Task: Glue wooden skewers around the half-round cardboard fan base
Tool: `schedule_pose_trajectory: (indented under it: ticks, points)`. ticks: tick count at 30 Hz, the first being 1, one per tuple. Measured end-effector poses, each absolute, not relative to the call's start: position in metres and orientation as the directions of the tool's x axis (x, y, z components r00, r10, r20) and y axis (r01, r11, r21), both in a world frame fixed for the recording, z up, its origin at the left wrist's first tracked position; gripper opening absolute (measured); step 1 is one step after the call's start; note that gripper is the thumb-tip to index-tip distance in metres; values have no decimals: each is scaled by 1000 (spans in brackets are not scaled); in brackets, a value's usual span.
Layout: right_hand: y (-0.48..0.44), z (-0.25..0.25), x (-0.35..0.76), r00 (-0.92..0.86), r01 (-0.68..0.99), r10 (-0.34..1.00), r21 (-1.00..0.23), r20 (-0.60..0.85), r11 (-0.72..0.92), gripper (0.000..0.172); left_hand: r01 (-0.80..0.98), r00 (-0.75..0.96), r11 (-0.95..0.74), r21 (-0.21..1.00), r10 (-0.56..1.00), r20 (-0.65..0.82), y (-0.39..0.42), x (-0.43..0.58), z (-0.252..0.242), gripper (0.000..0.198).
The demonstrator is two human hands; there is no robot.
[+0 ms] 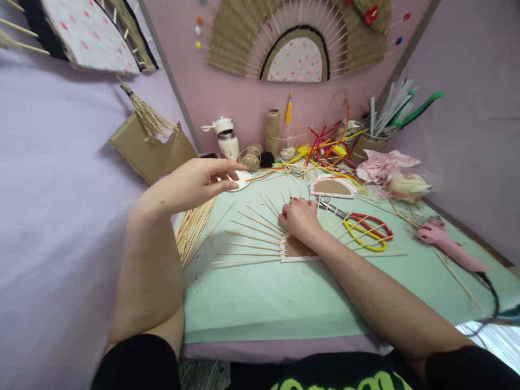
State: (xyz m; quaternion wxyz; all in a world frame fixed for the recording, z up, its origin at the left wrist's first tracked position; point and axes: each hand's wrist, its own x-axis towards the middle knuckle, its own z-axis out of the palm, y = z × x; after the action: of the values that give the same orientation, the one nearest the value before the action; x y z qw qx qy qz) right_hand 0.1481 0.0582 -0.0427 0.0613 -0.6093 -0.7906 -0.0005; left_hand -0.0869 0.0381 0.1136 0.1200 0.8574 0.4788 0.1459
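Note:
My left hand (211,177) hovers over the back left of the table, fingers stretched and loosely bent, nothing seen in them. Behind its fingertips lies a white round disc (242,181). My right hand (301,219) rests at the curved edge of a half-round cardboard piece (298,248) with a pale pink-spotted rim. Its fingers are curled and point away, so what they grip is hidden. Thin wooden sticks (252,238) fan outward from that rim. A small red-tipped thing (294,198) shows just beyond the fingers.
Scissors (365,225) with red and yellow handles lie right of my right hand. Behind them is another half-round cardboard piece (333,187). Loose sticks (195,230) lie left, a pink glue gun (450,245) with cable right. A bottle (228,143) and twine (273,132) stand at the back.

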Motion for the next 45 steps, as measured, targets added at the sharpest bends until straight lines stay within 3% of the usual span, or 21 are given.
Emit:
schedule_pose_trajectory:
  ticks: [19, 30, 45]
  points:
    - [54, -45, 150, -250, 962, 946, -58, 205, 267, 31, 797, 493, -504, 333, 861, 122, 38, -87, 114, 46]
    - [52, -44, 146, -298, 949, 948, -72, 111, 307, 30, 797, 497, -506, 330, 860, 119, 39, -88, 114, 46]
    - [50, -45, 146, -322, 940, 941, -83, 101, 331, 30, 800, 496, -502, 328, 861, 108, 39, -88, 114, 47]
